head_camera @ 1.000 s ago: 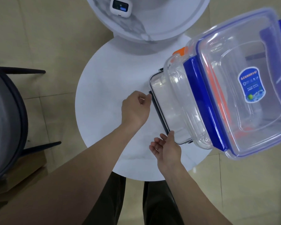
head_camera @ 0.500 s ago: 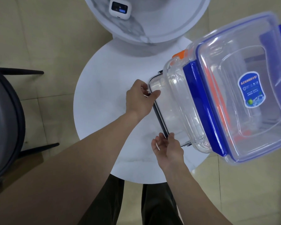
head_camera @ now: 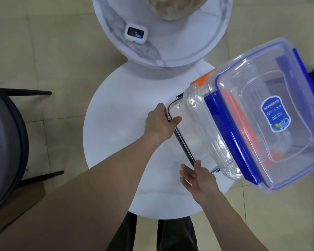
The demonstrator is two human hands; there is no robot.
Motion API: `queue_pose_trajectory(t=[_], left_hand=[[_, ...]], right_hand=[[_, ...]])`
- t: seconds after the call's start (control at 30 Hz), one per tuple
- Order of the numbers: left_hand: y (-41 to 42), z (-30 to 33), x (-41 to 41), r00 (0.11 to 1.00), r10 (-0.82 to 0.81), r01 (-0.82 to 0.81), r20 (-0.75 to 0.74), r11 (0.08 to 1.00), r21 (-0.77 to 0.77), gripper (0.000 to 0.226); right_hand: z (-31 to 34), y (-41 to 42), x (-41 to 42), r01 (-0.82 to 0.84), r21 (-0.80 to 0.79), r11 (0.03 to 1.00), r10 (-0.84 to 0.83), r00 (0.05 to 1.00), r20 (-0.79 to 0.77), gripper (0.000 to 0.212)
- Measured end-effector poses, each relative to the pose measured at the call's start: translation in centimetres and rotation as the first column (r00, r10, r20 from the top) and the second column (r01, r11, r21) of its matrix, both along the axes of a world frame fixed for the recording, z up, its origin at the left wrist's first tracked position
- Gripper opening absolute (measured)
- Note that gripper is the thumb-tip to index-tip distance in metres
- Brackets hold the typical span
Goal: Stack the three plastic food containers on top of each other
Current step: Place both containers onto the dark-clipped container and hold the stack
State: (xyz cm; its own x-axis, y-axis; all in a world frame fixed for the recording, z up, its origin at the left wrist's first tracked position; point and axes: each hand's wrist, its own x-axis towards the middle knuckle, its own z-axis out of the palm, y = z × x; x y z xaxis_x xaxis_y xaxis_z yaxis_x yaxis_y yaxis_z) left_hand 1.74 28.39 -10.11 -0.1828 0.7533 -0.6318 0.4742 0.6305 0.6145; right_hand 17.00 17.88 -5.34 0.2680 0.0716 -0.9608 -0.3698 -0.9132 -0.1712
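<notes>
Three clear plastic containers stand stacked on the round white table [head_camera: 116, 124]. The top one, the blue-lidded container [head_camera: 279, 115], is the largest and carries a blue label. Under it sits the orange-lidded container [head_camera: 203, 81], mostly hidden. At the bottom lies the dark-rimmed container [head_camera: 181, 142]. My left hand [head_camera: 159, 122] grips the left rim of the dark-rimmed container near its far corner. My right hand [head_camera: 198, 174] is open, palm up, with its fingertips touching that container's near corner.
A higher marble-topped round table [head_camera: 170, 51] stands behind, with a small white device [head_camera: 136, 35] with a screen and a beige object on it. A dark round chair [head_camera: 5, 145] stands at the left. Tiled floor surrounds the tables.
My left hand moved from beside the bottom container onto its rim and closed on it. My right hand came up to the near corner. The camera view tilted up slightly.
</notes>
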Motion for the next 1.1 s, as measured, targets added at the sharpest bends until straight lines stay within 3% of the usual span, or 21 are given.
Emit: queue_pose_trajectory(t=[0.27,0.57,0.83,1.1], left_hand=[[1.5,0.4,1.3,0.99,-0.136,0.132,-0.037,0.987,-0.093,0.053],[3.1,0.6,3.1,0.995,-0.089,0.084,-0.04,0.99,-0.11,0.051],[5.3,1.0,4.1,0.993,-0.1,0.092,-0.069,0.99,-0.108,0.051],[7.7,1.6,5.1,0.991,-0.095,0.081,-0.092,0.986,-0.143,0.061]], right_hand=[[0.2,2.2,3.9,-0.144,-0.032,0.989,0.145,0.989,0.017,0.013],[0.0,5.2,6.8,-0.29,-0.005,0.957,0.289,0.952,0.105,0.027],[-0.2,7.6,8.0,-0.279,0.04,0.959,0.273,0.956,0.112,0.018],[-0.9,9.7,9.3,-0.319,0.081,0.944,0.306,0.941,0.142,0.021]])
